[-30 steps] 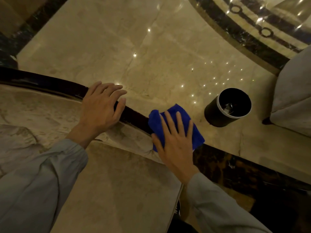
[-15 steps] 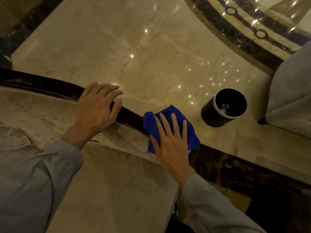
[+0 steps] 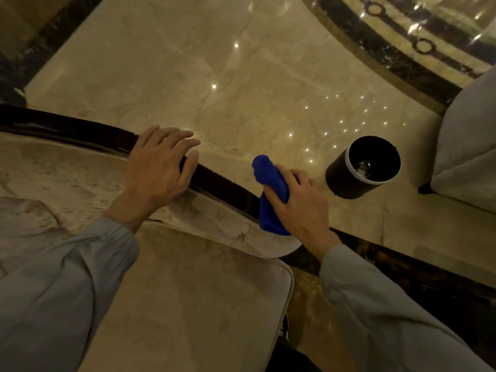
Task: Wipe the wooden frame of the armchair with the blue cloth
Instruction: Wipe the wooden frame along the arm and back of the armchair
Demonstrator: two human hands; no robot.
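The armchair's dark glossy wooden frame point(image 3: 220, 183) curves from the left edge down to the centre, along the top of the beige upholstered back point(image 3: 67, 178). My left hand point(image 3: 158, 167) lies flat over the rail, fingers spread past it. My right hand point(image 3: 298, 208) grips the blue cloth point(image 3: 268, 183), bunched and wrapped over the rail's right end. The cloth hides that end of the rail.
A beige seat cushion point(image 3: 188, 304) lies below my arms. A black cylindrical bin point(image 3: 362, 167) with a white rim stands on the polished marble floor point(image 3: 241, 76) to the right. A grey upholstered chair point(image 3: 469, 157) fills the right edge.
My right hand has gone from lying flat on the spread cloth to gripping it bunched around the rail's end. The left hand stays on the rail.
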